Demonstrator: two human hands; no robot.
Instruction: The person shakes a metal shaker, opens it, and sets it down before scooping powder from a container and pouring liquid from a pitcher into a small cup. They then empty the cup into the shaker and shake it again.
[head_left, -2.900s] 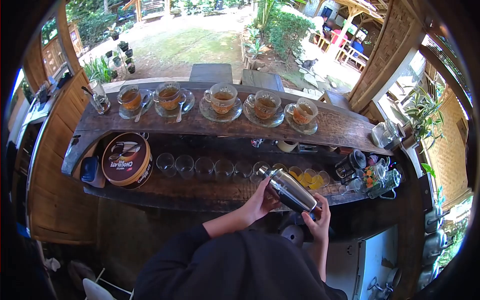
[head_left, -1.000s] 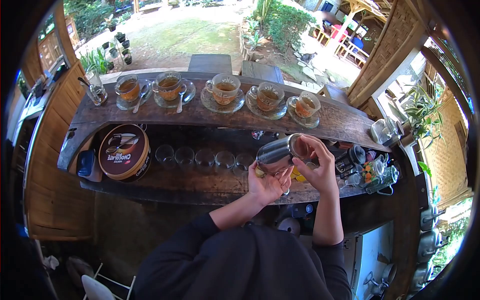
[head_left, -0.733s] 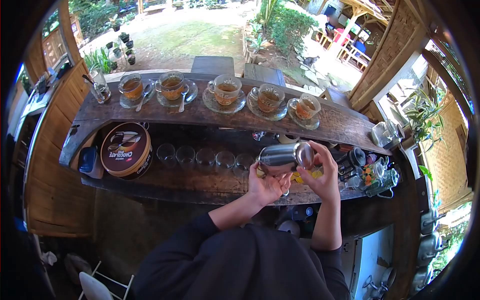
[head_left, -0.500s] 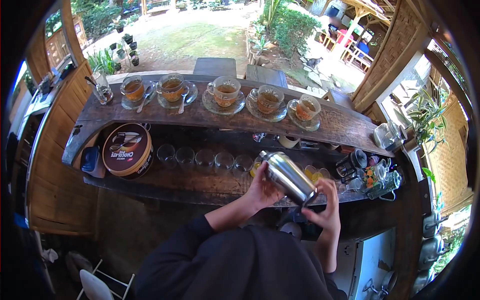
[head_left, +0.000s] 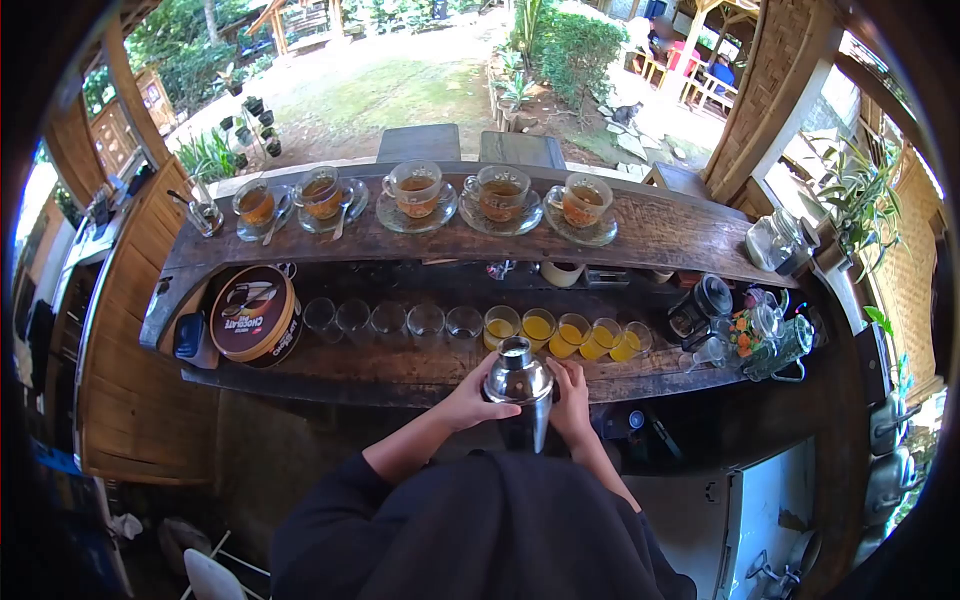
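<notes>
Both left hand [head_left: 468,402] and right hand [head_left: 572,408] curl around the steel shaker [head_left: 521,382], nearer than the yellow-filled glasses [head_left: 569,338], seemingly a holding step whose next move calls for firm grip.

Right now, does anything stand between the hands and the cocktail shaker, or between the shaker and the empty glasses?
Nothing visible in either case. The left hand and right hand grip the cocktail shaker from opposite sides, and from its top toward the five empty glasses, only the front of the lower shelf shows.
</notes>
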